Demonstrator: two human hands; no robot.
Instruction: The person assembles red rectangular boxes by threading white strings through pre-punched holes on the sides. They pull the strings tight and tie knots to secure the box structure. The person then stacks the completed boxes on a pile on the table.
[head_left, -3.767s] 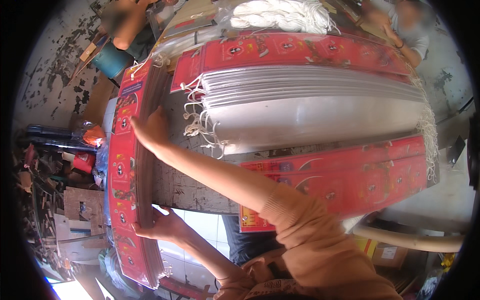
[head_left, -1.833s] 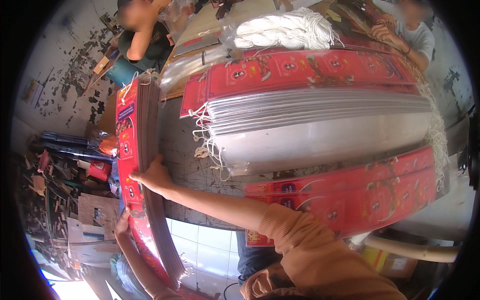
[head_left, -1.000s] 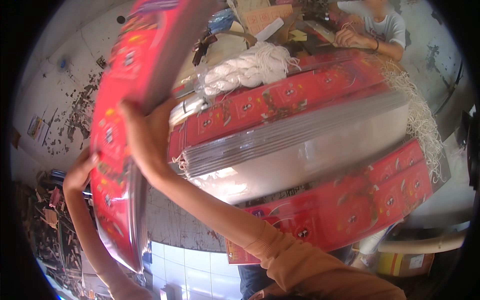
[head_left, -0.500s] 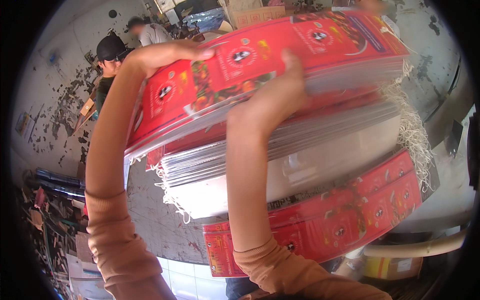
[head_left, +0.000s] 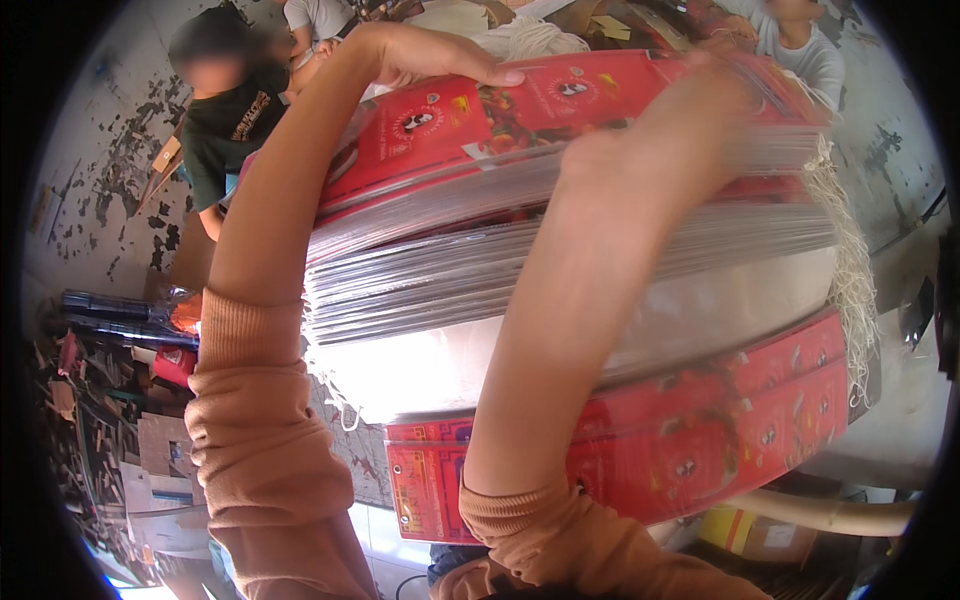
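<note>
A thick stack of long, glossy red printed sheets (head_left: 400, 135) with food pictures lies on a taller pile of the same kind, whose pale edges (head_left: 420, 290) face me. White strings (head_left: 850, 270) hang in a tangle from the pile's right end, with a few more at the left. My left hand (head_left: 440, 58) grips the top stack at its far left edge, thumb on the upper face, other fingers hidden behind. Over the stack's right part lies my right hand (head_left: 715, 115), its fingers smeared by motion. Another red printed sheet (head_left: 690, 450) lies in front of the pile.
A person in a dark shirt (head_left: 235, 125) stands at the far left; others in light clothes are at the back. White string (head_left: 530, 38) lies heaped beyond the stack. Scrap pieces (head_left: 100, 430) crowd the left, and a yellow-and-brown box (head_left: 755, 535) sits at lower right.
The top stack has settled lower and squarer on the pile. My right hand has slid right along it, my left hand slightly up and right. The view has shifted.
</note>
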